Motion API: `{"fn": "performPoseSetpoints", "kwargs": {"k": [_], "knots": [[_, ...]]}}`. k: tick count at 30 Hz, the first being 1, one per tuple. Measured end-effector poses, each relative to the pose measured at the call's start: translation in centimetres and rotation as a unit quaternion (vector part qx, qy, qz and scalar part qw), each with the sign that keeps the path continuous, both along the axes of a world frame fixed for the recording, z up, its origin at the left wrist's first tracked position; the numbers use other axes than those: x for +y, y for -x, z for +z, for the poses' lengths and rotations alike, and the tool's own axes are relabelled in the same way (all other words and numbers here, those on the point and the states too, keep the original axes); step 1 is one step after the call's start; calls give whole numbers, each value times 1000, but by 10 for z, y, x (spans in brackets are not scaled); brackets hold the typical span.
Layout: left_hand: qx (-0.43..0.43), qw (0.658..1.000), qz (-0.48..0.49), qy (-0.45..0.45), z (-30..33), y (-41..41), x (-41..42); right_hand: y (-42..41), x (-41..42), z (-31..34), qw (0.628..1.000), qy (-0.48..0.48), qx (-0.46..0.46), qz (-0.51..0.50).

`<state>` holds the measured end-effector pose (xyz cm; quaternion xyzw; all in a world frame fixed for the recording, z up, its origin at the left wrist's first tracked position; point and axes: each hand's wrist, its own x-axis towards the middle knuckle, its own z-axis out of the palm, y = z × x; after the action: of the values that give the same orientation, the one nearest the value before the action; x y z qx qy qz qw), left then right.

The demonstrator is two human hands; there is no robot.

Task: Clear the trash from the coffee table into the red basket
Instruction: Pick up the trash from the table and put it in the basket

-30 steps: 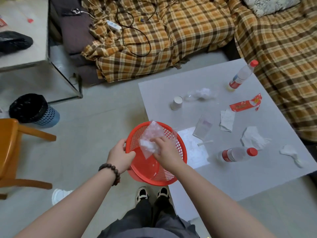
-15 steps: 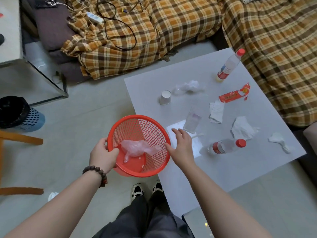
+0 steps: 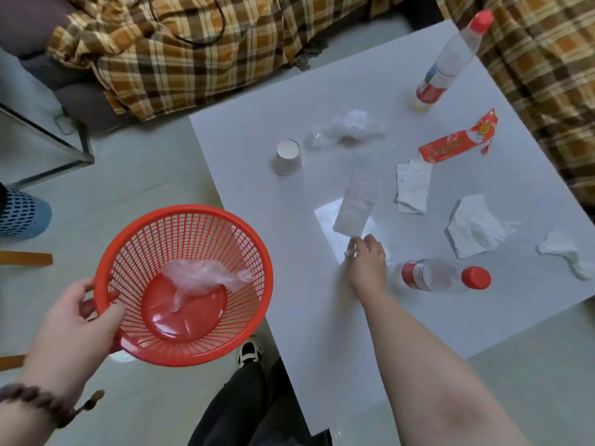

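My left hand (image 3: 69, 320) grips the rim of the red basket (image 3: 206, 349), held over the floor left of the white coffee table (image 3: 322, 365). A crumpled clear plastic bag (image 3: 203, 276) lies inside the basket. My right hand (image 3: 367, 263) rests on the table with its fingers curled down at the near edge of a clear plastic packet (image 3: 359, 204); what the fingertips hold is blurred. Beside the hand lies a bottle (image 3: 446, 276) with a red cap. Also on the table are tissues (image 3: 471, 228), a red wrapper (image 3: 460, 141), an upturned paper cup (image 3: 288, 157) and crumpled clear plastic (image 3: 347, 127).
An upright bottle (image 3: 447, 64) stands at the table's far edge. A sofa with a plaid cover (image 3: 167, 59) runs along the back and right. A blue bin (image 3: 19, 215) and a wooden chair leg (image 3: 25, 259) are at the left. My shoe (image 3: 249, 350) shows below the basket.
My right hand let the plastic bag fall into the basket, then moved right onto the table to the clear packet. The left hand kept hold of the basket.
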<state>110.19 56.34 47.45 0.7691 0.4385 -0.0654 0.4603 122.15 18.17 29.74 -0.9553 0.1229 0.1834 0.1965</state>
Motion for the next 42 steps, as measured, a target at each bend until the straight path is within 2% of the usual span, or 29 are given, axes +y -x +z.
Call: {"fn": "performPoseSetpoints", "kwargs": {"k": [6,11,14,17,20,23,26,29,33,42], "knots": [[27,999,47,-5,-17,9,10,15,10,-8,998,65,-14,15],[48,998,37,1,-11,16,2,31,12,-7,992,102,26,76],[36,998,41,4,0,19,-3,38,17,-3,991,105,55,58],[26,999,39,-9,12,18,-7,40,38,19,999,-11,23,-28],[25,999,34,-11,23,13,-13,38,75,65,979,-169,-74,-85],[23,999,27,-9,32,5,-18,38,113,122,950,-262,-163,-56],[15,1000,8,-5,40,-5,-21,38,147,165,935,-292,-200,17],[1,1000,-9,7,45,-17,-16,35,177,188,931,-289,-211,68],[-17,999,-34,39,45,-37,6,26,212,197,945,-236,-202,102],[-21,989,-130,72,49,-92,84,13,270,206,963,-185,-194,31]]}}
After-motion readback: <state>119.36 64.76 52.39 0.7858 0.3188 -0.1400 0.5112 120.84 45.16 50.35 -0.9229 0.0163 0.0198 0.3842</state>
